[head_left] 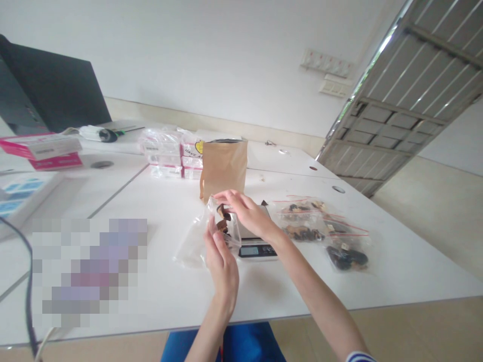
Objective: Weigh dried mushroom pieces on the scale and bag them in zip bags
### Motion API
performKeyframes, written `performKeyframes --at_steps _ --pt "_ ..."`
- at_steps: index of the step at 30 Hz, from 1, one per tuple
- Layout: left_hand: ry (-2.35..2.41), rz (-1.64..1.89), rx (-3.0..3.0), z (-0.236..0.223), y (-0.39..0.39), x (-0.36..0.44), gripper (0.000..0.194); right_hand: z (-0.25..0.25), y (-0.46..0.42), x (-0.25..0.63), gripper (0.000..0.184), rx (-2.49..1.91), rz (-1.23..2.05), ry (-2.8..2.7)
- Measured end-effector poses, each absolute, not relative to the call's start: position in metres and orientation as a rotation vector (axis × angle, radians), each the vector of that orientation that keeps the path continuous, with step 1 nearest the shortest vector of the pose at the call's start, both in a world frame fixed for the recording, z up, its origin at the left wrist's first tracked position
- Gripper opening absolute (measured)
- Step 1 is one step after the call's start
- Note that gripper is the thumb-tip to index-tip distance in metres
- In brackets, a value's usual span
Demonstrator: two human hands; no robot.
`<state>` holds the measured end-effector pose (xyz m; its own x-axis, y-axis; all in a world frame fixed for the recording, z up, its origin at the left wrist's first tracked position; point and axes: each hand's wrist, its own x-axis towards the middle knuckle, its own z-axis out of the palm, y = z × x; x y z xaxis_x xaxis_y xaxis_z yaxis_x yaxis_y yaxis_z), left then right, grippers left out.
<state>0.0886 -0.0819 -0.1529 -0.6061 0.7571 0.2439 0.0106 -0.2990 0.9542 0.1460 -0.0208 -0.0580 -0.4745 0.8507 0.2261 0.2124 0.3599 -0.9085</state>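
The head view looks down on a white surface [302,286], with the person's two hands raised just above its middle. The left hand [221,266] rises from the bottom of the frame, its fingers and thumb closed together on the lower side of a clear plastic bag [229,232]. The right hand [247,213] comes in from the lower right and curves over the top, its fingers [230,197] pinching the bag's upper edge, so both grips appear clamped on the film. Dark brown pieces [223,218] sit inside the bag, between the hands, and a loose flap of film [192,246] hangs to the left. Just below the hands is a digital kitchen scale [256,250]; its readout is too small to read. For a soft bag like this, a hold at two separate points along the edge seems best, as it keeps the mouth open and lets the pieces settle low. Behind the hands stands an upright brown paper bag [223,168], and to the right lie small sealed bags of dark pieces [302,221] with red lines across them. Plastic-wrapped boxes [162,151] are stacked at upper centre, pink boxes [41,151] lie at upper left beside a dark laptop [49,88], and a cable [27,281] runs down the lower left, next to a pixelated patch that hides whatever lies there.
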Motion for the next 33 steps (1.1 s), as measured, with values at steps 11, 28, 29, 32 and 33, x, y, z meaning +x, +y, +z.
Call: performKeyframes --at_steps 11,28,29,32,33 --pt "1.157 2.011 0.425 -0.141 -0.083 0.076 0.050 -0.106 -0.018 0.222 0.024 -1.171 0.430 -2.046" --pt "1.209 1.923 0.813 -0.140 -0.103 0.105 0.048 -0.054 -0.039 0.185 0.019 -0.901 0.709 -1.804" --pt "1.209 1.932 0.811 -0.141 -0.103 0.105 0.048 -0.049 -0.042 0.181 0.021 -0.899 0.712 -1.843" --pt "1.213 1.956 0.773 -0.142 -0.101 0.102 0.049 -0.052 -0.055 0.182 0.028 -0.930 0.625 -1.852" --pt "1.212 1.965 0.760 -0.143 -0.099 0.101 0.049 -0.057 -0.060 0.185 0.028 -0.946 0.600 -1.813"
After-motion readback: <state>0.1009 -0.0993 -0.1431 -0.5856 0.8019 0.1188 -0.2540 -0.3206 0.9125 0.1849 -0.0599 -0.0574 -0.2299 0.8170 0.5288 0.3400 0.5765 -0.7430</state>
